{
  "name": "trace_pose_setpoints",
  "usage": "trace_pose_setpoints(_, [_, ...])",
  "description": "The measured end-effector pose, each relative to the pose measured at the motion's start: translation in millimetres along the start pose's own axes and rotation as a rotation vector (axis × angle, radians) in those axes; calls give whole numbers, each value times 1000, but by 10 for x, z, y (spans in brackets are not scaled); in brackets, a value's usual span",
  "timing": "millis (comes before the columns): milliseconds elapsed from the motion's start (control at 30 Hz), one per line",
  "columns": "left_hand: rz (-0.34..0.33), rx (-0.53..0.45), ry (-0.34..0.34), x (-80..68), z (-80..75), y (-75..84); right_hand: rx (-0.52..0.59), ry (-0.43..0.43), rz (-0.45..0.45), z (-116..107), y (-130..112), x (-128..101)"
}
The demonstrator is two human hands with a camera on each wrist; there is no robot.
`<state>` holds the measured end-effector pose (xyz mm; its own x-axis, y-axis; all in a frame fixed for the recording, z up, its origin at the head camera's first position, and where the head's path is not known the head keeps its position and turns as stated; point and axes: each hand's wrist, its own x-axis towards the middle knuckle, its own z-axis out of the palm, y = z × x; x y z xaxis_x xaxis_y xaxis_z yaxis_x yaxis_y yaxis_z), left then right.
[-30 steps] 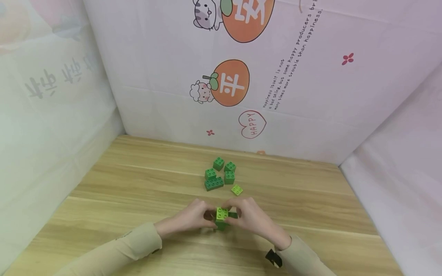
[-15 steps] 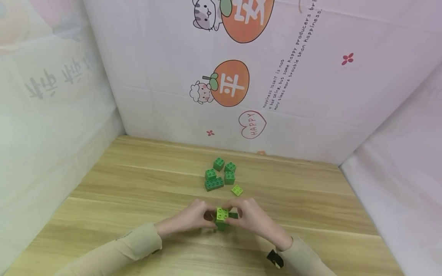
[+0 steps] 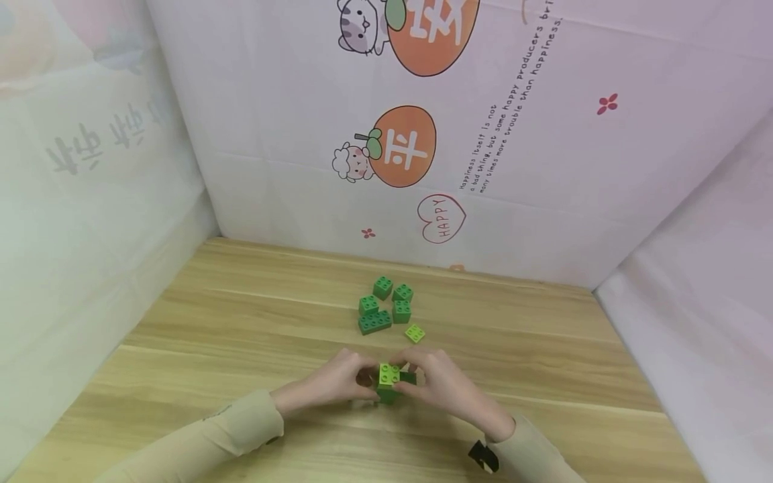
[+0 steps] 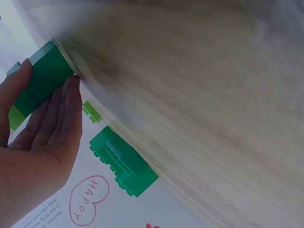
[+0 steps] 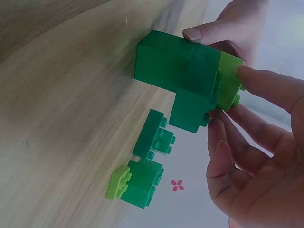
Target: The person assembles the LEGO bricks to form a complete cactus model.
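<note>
A small stack of dark green bricks (image 3: 388, 392) with a light green brick (image 3: 388, 373) on top stands on the wooden table (image 3: 241, 322), near its front. My left hand (image 3: 347, 377) grips the stack from the left, fingers along its side (image 4: 40, 83). My right hand (image 3: 431, 379) grips it from the right. In the right wrist view my right hand's fingers (image 5: 266, 83) pinch the light green brick (image 5: 230, 80) at the top of the stack (image 5: 180, 71).
Several loose dark green bricks (image 3: 386, 305) lie in a cluster behind the hands, with a flat light green brick (image 3: 414, 333) beside them. Printed fabric walls (image 3: 543, 168) close in the table at the back and on both sides.
The right hand's fingers have shifted slightly against the stack. The left hand, the stack and the loose bricks stay where they were.
</note>
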<state>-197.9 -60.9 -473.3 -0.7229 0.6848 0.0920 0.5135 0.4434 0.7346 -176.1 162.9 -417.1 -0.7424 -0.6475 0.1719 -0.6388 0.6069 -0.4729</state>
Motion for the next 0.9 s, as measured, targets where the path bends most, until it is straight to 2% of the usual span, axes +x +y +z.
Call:
trace_pose_setpoints(133, [0, -6, 1, 4, 4, -7, 0, 9, -2, 2, 19, -16])
trace_pose_setpoints(300, [-4, -14, -3, 3, 6, -13, 4, 7, 38, -8, 50, -40])
trace_pose_setpoints(900, [-30, -45, -16, 1, -9, 3, 53, -41, 76, 22, 131, -107])
